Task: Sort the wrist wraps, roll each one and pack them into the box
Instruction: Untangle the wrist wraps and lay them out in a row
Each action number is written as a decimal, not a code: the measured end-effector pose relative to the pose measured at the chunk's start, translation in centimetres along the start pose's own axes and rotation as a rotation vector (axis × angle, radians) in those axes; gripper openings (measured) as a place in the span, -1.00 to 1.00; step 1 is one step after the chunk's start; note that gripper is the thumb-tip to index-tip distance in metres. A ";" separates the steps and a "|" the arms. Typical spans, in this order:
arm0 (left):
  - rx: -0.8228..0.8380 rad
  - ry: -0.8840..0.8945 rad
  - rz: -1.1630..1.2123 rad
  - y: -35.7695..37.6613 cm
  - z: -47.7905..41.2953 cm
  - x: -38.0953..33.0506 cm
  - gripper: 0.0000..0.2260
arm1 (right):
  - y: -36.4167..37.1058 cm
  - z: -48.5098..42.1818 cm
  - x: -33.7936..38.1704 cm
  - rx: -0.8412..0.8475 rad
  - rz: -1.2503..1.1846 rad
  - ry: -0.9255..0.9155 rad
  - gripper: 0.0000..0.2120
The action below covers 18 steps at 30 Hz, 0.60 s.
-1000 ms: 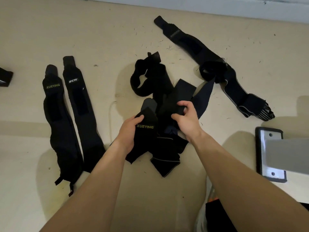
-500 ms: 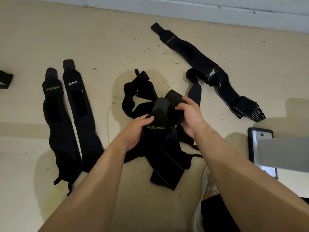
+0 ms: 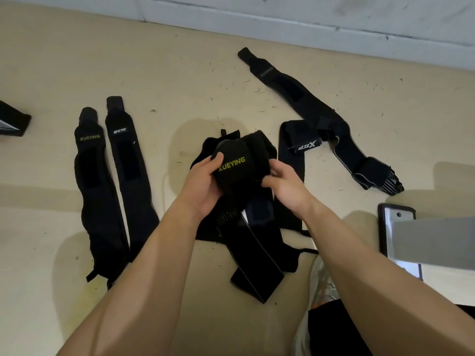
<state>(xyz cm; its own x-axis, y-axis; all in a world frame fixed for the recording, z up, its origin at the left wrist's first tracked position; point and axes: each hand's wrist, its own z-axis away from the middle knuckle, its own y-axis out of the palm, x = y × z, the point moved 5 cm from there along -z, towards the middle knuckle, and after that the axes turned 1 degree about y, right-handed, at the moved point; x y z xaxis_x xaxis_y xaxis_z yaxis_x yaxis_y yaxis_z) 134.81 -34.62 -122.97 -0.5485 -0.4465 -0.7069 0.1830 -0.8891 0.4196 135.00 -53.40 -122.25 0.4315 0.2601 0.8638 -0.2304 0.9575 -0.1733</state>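
Both hands hold a black wrist wrap (image 3: pixel 235 165) with yellow XUEYING lettering over a tangled pile of black wraps (image 3: pixel 257 253) on the beige floor. My left hand (image 3: pixel 203 186) grips its labelled end, thumb on top. My right hand (image 3: pixel 285 183) pinches the wrap's other side. Two wraps lie straight side by side at the left: a XUEYING wrap (image 3: pixel 95 191) and a second black wrap (image 3: pixel 128 176) with white lettering. At the upper right a long black wrap (image 3: pixel 290 86) lies next to an XTP-labelled wrap (image 3: pixel 341 147).
A black box corner (image 3: pixel 12 122) shows at the far left edge. A grey metal leg on a black-rimmed foot plate (image 3: pixel 395 232) stands at the right. A white skirting board (image 3: pixel 282 21) runs along the top. A shoe (image 3: pixel 318 283) is at the bottom right.
Both hands have lifted the XUEYING wrap higher and farther from me, out of the pile. The loose loops beneath have shifted and the XTP wrap now lies flatter.
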 end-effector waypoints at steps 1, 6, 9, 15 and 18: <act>0.001 -0.006 0.048 -0.1 0.1 -0.1 -0.67 | 0.1 -0.3 0.4 0.004 0.117 -0.053 -0.78; -0.069 -0.021 0.102 -2.7 0.7 -0.8 -0.66 | -1.1 -1.5 2.9 -0.153 0.035 -0.140 -0.88; -0.152 -0.016 0.160 -6.2 1.4 -1.1 -0.64 | -3.0 -1.8 3.8 -0.269 -0.065 -0.101 -0.83; -0.136 -0.061 0.163 -7.6 1.9 -1.3 -0.70 | 0.4 -2.4 3.0 0.088 0.184 0.011 -0.59; -0.086 -0.084 0.112 -6.0 1.5 -1.3 -0.68 | 3.8 -1.9 2.0 0.294 0.264 -0.016 -0.67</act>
<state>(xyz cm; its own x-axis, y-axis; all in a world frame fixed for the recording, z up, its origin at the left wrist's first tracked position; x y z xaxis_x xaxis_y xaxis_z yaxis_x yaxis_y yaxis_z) 133.18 -28.59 -123.72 -0.5865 -0.5366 -0.6067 0.3144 -0.8411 0.4400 136.69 -49.03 -122.05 0.3107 0.4888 0.8152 -0.5725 0.7809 -0.2500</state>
